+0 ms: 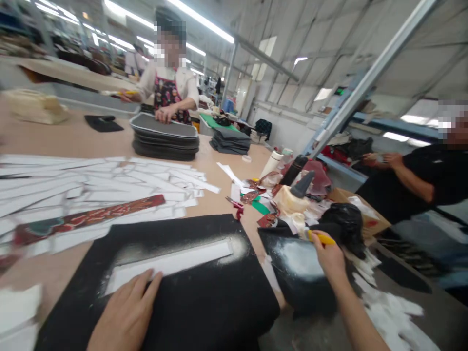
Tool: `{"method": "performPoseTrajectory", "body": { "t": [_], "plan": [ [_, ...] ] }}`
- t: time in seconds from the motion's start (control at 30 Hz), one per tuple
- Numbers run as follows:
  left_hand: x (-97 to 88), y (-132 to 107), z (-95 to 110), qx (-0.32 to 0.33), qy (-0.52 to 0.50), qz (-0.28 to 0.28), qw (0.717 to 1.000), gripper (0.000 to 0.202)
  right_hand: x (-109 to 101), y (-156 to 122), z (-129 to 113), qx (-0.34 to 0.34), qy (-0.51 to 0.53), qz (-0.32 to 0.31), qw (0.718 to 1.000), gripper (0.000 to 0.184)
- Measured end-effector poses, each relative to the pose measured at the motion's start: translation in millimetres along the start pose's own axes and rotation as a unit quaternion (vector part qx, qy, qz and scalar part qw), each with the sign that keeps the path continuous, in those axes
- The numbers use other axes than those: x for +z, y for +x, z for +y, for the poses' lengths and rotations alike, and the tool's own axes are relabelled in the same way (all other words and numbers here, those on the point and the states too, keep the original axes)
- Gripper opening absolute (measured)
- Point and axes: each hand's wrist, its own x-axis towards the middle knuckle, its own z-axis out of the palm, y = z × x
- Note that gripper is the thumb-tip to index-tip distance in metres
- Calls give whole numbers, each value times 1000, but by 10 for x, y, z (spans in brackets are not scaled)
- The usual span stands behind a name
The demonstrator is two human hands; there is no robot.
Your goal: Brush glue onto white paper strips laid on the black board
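Observation:
My left hand [126, 312] lies flat with fingers stretched out on a black mat [204, 302], its fingertips pressing the near end of a long white strip [171, 263] that lies on the mat amid white smears. My right hand [327, 253] is closed round a yellow handle [321, 238] of a tool, probably a brush, held over a second black pad [292, 273] smeared white. A patterned red strip [91, 218] lies to the left on several white strips [91, 187].
Bottles, a glue jar, red scissors [236, 204] and scraps crowd the table's right side. A stack of dark padded panels [164, 136] sits at the far end under another person's hand. A second person in black stands at right.

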Motion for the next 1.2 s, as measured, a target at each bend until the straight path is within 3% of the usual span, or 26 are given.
{"method": "performPoseTrajectory", "body": {
  "t": [0.07,0.2,0.27,0.3,0.33,0.4,0.47,0.57,0.6,0.67,0.8,0.9,0.97,1.0,1.1,1.2],
  "plan": [
    [-76,42,97,2,37,-12,999,43,377,-290,-718,-66,169,-85,980,40],
    [-85,75,184,-18,68,-39,997,42,934,-1129,-2221,-140,355,-266,885,28],
    [-91,79,203,-25,67,-52,996,41,1096,-1440,-2714,-182,390,-320,844,25],
    [-99,82,211,-28,64,-61,996,41,1154,-1519,-2848,-202,389,-336,834,24],
    [-110,85,219,-34,59,-73,995,41,1197,-1539,-2899,-217,378,-347,830,24],
    [-133,95,235,-47,47,-101,993,41,1226,-1409,-2761,-223,336,-346,847,27],
    [-153,108,249,-58,35,-125,990,42,1176,-1115,-2388,-196,270,-316,888,33],
    [-183,141,276,-67,25,-146,987,42,995,-669,-1749,-145,99,-218,960,41],
    [-198,158,286,-70,23,-150,986,42,928,-583,-1590,-160,85,-183,966,42],
    [-231,195,305,-81,19,-159,984,44,821,-527,-1401,-190,87,-173,962,43],
    [-274,262,339,-94,21,-170,981,47,768,-554,-1412,-270,80,-226,933,44],
    [-252,294,390,-104,22,-172,979,42,796,-501,-1656,-292,44,-180,938,43],
    [-218,312,442,-107,16,-173,979,38,837,-539,-1972,-321,98,-217,917,38],
    [-199,322,467,-107,12,-173,979,36,868,-605,-2174,-342,142,-264,891,34],
    [-142,349,515,-104,0,-174,979,35,982,-954,-2844,-401,266,-413,774,24],
    [-100,354,521,-99,-2,-176,979,33,1092,-1286,-3404,-480,276,-491,672,16]
  ]
}}
